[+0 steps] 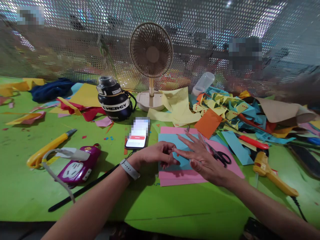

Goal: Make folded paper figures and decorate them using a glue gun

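Observation:
My left hand (161, 155) is curled over the left side of a light blue paper sheet (166, 139), its fingers bent together. Whatever they may hold is hidden. My right hand (203, 158) hovers over or rests on the same sheet, fingers spread and stretched out; one fingertip is close to my left fingers. A tiny red-orange scrap (178, 155) shows between the hands. Beneath the blue sheet are pink sheets (183, 180). Black-handled scissors (222, 157) lie on the pink paper, partly covered by my right hand.
Beyond the papers are a fan (151, 55), a black bottle (113, 103) and a phone (137, 133). Paper scraps (225, 108) heap at the back right. A yellow glue gun (273, 176) lies right; a purple power socket (80, 166) and yellow cutter (50, 150) lie left.

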Tool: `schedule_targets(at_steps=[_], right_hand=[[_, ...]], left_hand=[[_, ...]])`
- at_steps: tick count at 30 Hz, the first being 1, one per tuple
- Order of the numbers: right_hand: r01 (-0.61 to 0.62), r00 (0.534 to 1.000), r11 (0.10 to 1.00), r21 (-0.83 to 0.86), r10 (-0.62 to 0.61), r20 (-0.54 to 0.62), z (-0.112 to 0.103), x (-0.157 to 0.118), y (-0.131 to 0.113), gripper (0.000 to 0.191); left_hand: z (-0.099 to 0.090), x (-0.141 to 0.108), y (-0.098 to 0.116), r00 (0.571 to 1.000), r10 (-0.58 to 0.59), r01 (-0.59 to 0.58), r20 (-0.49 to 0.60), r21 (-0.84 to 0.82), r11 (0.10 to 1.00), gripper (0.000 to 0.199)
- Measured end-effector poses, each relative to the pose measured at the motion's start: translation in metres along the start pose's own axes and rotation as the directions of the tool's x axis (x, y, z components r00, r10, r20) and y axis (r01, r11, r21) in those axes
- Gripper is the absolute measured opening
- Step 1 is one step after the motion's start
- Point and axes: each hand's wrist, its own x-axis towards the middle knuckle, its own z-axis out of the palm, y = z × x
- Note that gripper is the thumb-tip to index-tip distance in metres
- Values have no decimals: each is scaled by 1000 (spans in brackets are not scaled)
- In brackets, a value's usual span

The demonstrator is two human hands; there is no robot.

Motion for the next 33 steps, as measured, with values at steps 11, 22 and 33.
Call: schedule_targets(at_steps=[11,22,33], right_hand=[[13,967,1000,-12,-16,-254,1,1,0,32],[-300,942,909,290,330,-56,-3,5,0,48],[-341,927,857,386,375,-15,-4,14,-6,49]], left_hand=[[1,0,-1,1000,16,-16,-6,-39,999,30],[1,0,-3,999,40,-39,-26,25,999,30],[-2,1,-5,998,56,-55,-17,57,997,31]])
